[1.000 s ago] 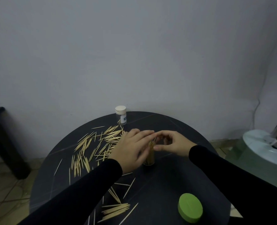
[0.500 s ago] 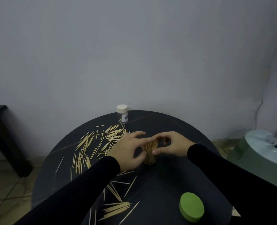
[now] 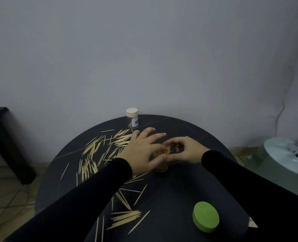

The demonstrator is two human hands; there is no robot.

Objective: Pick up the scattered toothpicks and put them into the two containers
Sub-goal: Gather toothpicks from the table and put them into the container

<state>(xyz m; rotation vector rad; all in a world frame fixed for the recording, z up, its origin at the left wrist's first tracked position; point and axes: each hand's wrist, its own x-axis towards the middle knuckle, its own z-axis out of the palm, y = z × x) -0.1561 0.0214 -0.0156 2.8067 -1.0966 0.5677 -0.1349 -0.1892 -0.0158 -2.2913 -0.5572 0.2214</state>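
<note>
An open clear container (image 3: 161, 167) packed with upright toothpicks stands mid-table. My left hand (image 3: 142, 152) lies against its left side with fingers spread straight past it and the thumb along its wall. My right hand (image 3: 188, 151) curls thumb and forefinger round the container's rim from the right. A second clear container (image 3: 132, 119) with a white cap stands at the table's far edge. Loose toothpicks (image 3: 95, 154) are strewn over the left half, and a small bundle (image 3: 125, 218) lies near the front.
The round black table (image 3: 188, 189) holds a green lid (image 3: 206, 218) at its front right. A dark piece of furniture (image 3: 3, 137) stands to the left on the tiled floor. A pale round base (image 3: 288, 154) sits to the right.
The toothpicks pinched above the container now stand down inside it. My left hand's fingers have spread and stretched forward past the container. My right hand stays at the rim.
</note>
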